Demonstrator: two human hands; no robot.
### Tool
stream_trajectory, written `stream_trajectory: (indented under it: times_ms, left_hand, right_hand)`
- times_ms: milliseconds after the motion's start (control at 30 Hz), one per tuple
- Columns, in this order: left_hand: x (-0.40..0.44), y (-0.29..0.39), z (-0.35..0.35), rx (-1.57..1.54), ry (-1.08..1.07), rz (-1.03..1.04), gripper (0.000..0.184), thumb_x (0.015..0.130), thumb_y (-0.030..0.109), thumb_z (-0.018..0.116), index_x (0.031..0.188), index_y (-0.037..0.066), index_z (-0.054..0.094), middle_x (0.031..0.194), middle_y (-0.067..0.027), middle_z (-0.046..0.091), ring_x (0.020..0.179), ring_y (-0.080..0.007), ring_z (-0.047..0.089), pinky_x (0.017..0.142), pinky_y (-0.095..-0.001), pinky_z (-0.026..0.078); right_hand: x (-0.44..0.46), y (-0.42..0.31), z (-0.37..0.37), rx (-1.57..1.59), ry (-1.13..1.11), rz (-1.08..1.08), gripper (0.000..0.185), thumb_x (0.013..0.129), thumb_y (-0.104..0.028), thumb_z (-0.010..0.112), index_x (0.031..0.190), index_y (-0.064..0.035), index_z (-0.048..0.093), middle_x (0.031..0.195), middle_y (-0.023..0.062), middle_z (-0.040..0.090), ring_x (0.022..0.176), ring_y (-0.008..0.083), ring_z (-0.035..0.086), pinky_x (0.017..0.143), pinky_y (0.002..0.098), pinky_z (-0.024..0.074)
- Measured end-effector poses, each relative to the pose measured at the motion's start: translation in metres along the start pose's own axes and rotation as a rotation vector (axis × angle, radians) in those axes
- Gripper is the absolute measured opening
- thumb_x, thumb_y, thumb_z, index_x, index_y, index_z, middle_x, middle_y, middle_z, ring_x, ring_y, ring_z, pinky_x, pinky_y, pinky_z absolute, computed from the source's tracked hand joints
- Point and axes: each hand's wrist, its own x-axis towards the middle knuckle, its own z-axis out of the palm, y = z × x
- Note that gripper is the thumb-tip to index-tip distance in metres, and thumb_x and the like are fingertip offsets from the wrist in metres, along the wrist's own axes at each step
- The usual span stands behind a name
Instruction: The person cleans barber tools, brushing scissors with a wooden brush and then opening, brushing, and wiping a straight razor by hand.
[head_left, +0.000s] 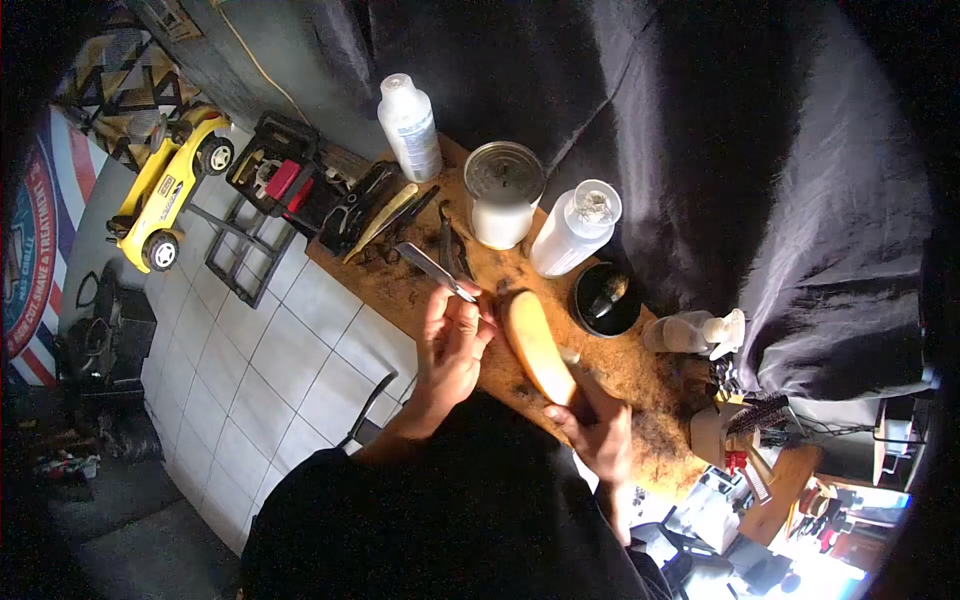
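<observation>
In the left hand (452, 345), curled into a pinch, apparently a razor (428, 265) near the table's (650, 425) left edge; in the right hand (602, 430), gripped firmly by its near end, a tan brush (538, 345). Could slip and cut if pinched loosely, or tip the black bowl (586, 310) if swung right.

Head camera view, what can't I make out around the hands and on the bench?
All in the head view:
Lower end of the curved yellow object: hidden by the right hand.
Part of the slim tool: covered by the left hand.
Bottom of the black bowl: lost in shadow.
Print on the tall white bottle: too small.
Banner: cut off by the dark left edge.
</observation>
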Motion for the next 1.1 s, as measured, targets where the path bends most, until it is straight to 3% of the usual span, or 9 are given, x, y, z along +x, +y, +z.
stream_trajectory:
  times_ms: [167, 333, 533, 667, 800, 833, 900, 933, 1100]
  left_hand:
    - [0.017, 0.019, -0.012, -0.084, 0.052, 0.274, 0.019, 0.092, 0.015, 0.05, 0.108, 0.009, 0.042, 0.089, -0.0035, 0.048, 0.081, -0.0153, 0.052, 0.102, -0.0518, 0.035]
    - [0.017, 0.026, -0.018, -0.043, -0.032, 0.247, 0.014, 0.095, 0.011, 0.044, 0.107, 0.005, 0.042, 0.086, -0.0048, 0.047, 0.085, -0.0143, 0.05, 0.099, -0.0496, 0.039]
    - [-0.004, 0.007, 0.002, 0.077, -0.096, 0.08, 0.017, 0.094, 0.015, 0.046, 0.109, 0.007, 0.041, 0.086, -0.0043, 0.045, 0.08, -0.0143, 0.047, 0.077, -0.0321, 0.045]
    - [0.02, 0.028, -0.011, -0.117, -0.013, 0.238, 0.02, 0.094, 0.015, 0.047, 0.112, 0.008, 0.041, 0.087, -0.0054, 0.047, 0.084, -0.017, 0.052, 0.098, -0.0522, 0.04]
    - [0.014, 0.037, -0.012, -0.166, 0.064, 0.247, 0.021, 0.094, 0.017, 0.046, 0.114, 0.01, 0.04, 0.088, -0.0033, 0.045, 0.087, -0.0145, 0.051, 0.098, -0.0496, 0.041]
    - [0.009, 0.033, -0.007, -0.183, 0.081, 0.199, 0.022, 0.094, 0.017, 0.046, 0.114, 0.01, 0.04, 0.089, -0.0037, 0.046, 0.089, -0.0153, 0.052, 0.094, -0.0441, 0.045]
    - [-0.003, 0.016, -0.009, -0.237, 0.069, 0.032, 0.027, 0.094, 0.016, 0.046, 0.119, 0.009, 0.039, 0.092, -0.0036, 0.05, 0.094, -0.0179, 0.052, 0.088, -0.0373, 0.049]
    - [-0.007, 0.011, -0.003, -0.268, 0.028, -0.018, 0.028, 0.094, 0.016, 0.047, 0.12, 0.009, 0.039, 0.093, -0.0051, 0.05, 0.094, -0.0184, 0.051, 0.084, -0.0338, 0.05]
    - [-0.02, 0.003, 0.007, -0.107, -0.064, -0.248, 0.024, 0.096, 0.014, 0.043, 0.118, 0.008, 0.039, 0.096, -0.007, 0.052, 0.096, -0.0181, 0.055, 0.083, -0.0366, 0.051]
  right_hand:
    - [-0.008, 0.01, 0.0, -0.106, -0.078, 0.263, 0.046, 0.074, -0.026, 0.075, 0.108, 0.0003, 0.06, 0.072, 0.0127, 0.062, 0.065, 0.014, 0.055, 0.064, 0.0293, 0.0467]
    - [-0.009, 0.008, -0.009, -0.037, 0.023, 0.142, 0.035, 0.077, -0.03, 0.072, 0.082, 0.0003, 0.055, 0.057, 0.0033, 0.042, 0.053, 0.0096, 0.036, 0.047, 0.0275, 0.0325]
    - [0.003, -0.014, 0.006, 0.097, -0.004, 0.066, 0.035, 0.079, -0.03, 0.07, 0.089, 0.0013, 0.056, 0.057, 0.0013, 0.041, 0.054, 0.0089, 0.035, 0.047, 0.0263, 0.0327]
    - [-0.008, 0.008, 0.009, -0.032, 0.06, 0.156, 0.033, 0.079, -0.028, 0.071, 0.082, 0.0003, 0.053, 0.056, 0.0014, 0.04, 0.053, 0.0093, 0.035, 0.047, 0.0268, 0.0331]
    - [-0.023, 0.014, -0.002, 0.05, 0.158, 0.226, 0.048, 0.077, -0.041, 0.071, 0.091, 0.0008, 0.051, 0.056, -0.0023, 0.046, 0.051, 0.0066, 0.042, 0.044, 0.023, 0.0319]
    - [-0.025, 0.02, 0.003, 0.047, 0.166, 0.206, 0.05, 0.076, -0.032, 0.074, 0.104, 0.0012, 0.048, 0.068, 0.0009, 0.055, 0.06, 0.0085, 0.052, 0.05, 0.0226, 0.0413]
    - [-0.015, -0.004, 0.027, 0.572, 0.401, 0.095, 0.054, 0.073, -0.017, 0.077, 0.112, 0.0021, 0.045, 0.076, 0.0038, 0.059, 0.064, 0.0142, 0.054, 0.067, 0.0252, 0.0464]
    - [-0.021, 0.016, 0.037, 0.524, 0.421, 0.129, 0.054, 0.073, -0.008, 0.076, 0.114, 0.0026, 0.043, 0.087, 0.006, 0.061, 0.074, 0.0175, 0.059, 0.078, 0.026, 0.047]
    - [-0.02, -0.013, 0.037, 0.833, 0.511, 0.222, 0.02, 0.079, 0.001, 0.067, 0.096, 0.0039, 0.056, 0.086, 0.0105, 0.063, 0.077, 0.0168, 0.062, 0.07, 0.0283, 0.0511]
